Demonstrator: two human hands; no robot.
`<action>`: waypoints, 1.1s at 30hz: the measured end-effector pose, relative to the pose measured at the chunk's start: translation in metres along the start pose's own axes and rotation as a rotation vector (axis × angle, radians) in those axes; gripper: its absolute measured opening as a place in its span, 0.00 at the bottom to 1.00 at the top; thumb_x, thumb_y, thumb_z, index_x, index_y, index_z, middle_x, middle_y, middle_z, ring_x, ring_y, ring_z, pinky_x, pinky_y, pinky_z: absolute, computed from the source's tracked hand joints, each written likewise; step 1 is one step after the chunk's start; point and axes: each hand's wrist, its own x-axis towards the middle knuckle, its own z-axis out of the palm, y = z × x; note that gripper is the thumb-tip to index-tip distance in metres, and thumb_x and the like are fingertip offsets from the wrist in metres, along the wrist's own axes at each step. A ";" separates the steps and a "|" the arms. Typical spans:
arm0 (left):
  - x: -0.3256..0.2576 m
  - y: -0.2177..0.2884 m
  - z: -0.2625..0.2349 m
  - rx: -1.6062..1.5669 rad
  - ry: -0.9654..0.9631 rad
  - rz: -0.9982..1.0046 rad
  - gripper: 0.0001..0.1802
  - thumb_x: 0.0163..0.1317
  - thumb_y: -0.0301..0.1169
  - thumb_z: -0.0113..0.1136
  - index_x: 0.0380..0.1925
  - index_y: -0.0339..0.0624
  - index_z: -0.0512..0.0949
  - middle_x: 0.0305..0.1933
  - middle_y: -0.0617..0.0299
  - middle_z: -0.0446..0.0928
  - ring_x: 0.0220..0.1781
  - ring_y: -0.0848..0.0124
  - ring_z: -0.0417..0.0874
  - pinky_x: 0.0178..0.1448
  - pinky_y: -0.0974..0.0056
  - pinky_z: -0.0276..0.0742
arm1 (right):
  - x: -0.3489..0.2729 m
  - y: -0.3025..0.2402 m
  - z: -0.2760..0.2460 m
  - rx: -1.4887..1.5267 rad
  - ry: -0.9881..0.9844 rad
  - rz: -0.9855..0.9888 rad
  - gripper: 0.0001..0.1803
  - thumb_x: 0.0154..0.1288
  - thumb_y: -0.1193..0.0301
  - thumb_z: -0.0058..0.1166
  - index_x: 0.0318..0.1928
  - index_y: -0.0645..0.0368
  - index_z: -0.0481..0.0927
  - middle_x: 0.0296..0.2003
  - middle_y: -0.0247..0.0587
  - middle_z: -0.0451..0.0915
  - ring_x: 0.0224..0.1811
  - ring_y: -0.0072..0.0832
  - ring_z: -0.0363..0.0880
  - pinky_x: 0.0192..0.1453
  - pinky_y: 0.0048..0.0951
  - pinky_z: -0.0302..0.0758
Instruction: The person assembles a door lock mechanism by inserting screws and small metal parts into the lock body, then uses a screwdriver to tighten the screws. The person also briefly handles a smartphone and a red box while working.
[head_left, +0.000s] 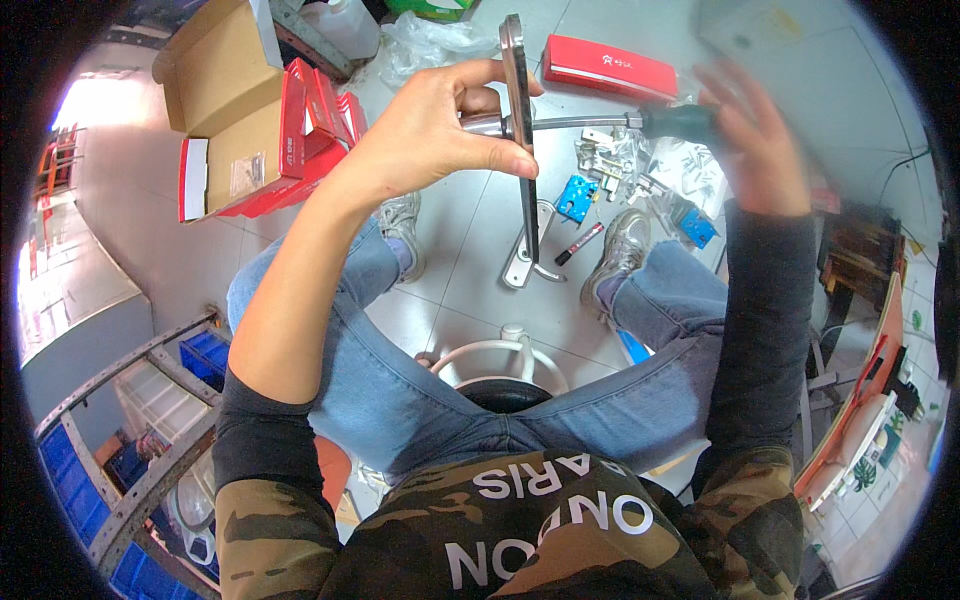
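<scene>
My left hand (440, 125) grips a long metal door handle plate (520, 120), held upright and edge-on to the camera above the floor. My right hand (755, 135), blurred by motion, holds the dark handle of a screwdriver (600, 121) whose shaft runs left and meets the plate. I sit with both legs in blue jeans spread, feet on the tiled floor below the hands.
On the floor lie a second handle plate (522, 262), a small marker (579, 243), blue lock parts (576, 197) and loose hardware in clear bags (640, 165). A red box (608, 66) lies behind. Open red cartons (250, 120) stand at left, metal shelving (130, 420) at lower left.
</scene>
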 end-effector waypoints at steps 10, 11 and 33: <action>-0.001 -0.002 0.000 -0.013 -0.003 -0.014 0.35 0.35 0.35 0.73 0.47 0.38 0.72 0.39 0.65 0.74 0.42 0.77 0.74 0.50 0.69 0.68 | -0.002 -0.016 -0.001 -0.633 0.079 0.029 0.21 0.62 0.56 0.47 0.49 0.58 0.72 0.34 0.36 0.74 0.35 0.20 0.74 0.29 0.21 0.74; -0.001 -0.002 0.000 0.007 -0.010 -0.033 0.35 0.35 0.35 0.73 0.47 0.38 0.72 0.40 0.64 0.74 0.42 0.77 0.74 0.50 0.69 0.68 | -0.002 -0.013 -0.001 -0.553 0.093 -0.037 0.22 0.62 0.56 0.47 0.50 0.57 0.71 0.36 0.36 0.74 0.35 0.21 0.75 0.29 0.22 0.75; 0.001 -0.004 -0.001 0.118 -0.143 -0.074 0.32 0.37 0.34 0.72 0.46 0.38 0.71 0.30 0.66 0.76 0.37 0.78 0.74 0.48 0.70 0.68 | -0.007 -0.005 -0.002 -0.819 -0.602 0.076 0.21 0.50 0.72 0.59 0.47 0.62 0.75 0.38 0.40 0.78 0.42 0.24 0.74 0.49 0.25 0.70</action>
